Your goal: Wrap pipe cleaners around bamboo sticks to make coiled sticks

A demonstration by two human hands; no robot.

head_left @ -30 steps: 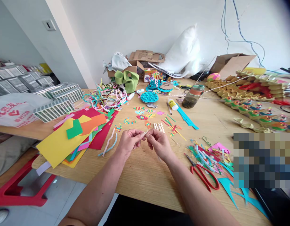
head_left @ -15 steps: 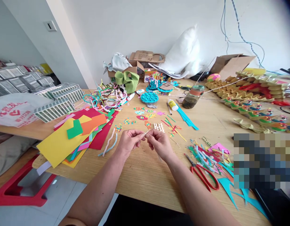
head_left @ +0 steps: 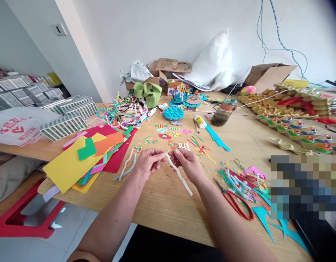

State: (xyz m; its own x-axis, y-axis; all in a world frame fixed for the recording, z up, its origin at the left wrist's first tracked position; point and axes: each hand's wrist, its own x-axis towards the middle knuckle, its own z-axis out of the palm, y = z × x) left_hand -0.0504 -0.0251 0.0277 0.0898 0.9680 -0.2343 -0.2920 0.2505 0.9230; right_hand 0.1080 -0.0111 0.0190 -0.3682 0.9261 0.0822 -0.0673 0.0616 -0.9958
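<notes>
Between my hands is a white pipe cleaner (head_left: pixel 182 178), its long end slanting down toward me and to the right. My left hand (head_left: pixel 151 160) pinches its upper tip with thumb and index finger. My right hand (head_left: pixel 186 162) is closed, fingertips on the strip just beside the left ones. Several small white coiled pieces (head_left: pixel 183 146) lie just beyond the right hand. Colourful paper fish (head_left: pixel 164 136) lie farther back. A pink strip (head_left: pixel 126 163) and a light blue strip (head_left: pixel 129 170) rest on the table left of my left hand.
Coloured paper sheets (head_left: pixel 67 169) are piled at left. Red-handled scissors (head_left: pixel 236 202) and paper scraps (head_left: pixel 244 182) lie at right. A glue bottle (head_left: pixel 200 122), a glass jar (head_left: pixel 224 112) and a blue dimpled disc (head_left: pixel 173 112) stand farther back. Egg cartons (head_left: pixel 288 102) fill the right back.
The white pipe cleaner's long end has swung into view below my fingers, where it was mostly hidden. My hands have shifted only slightly.
</notes>
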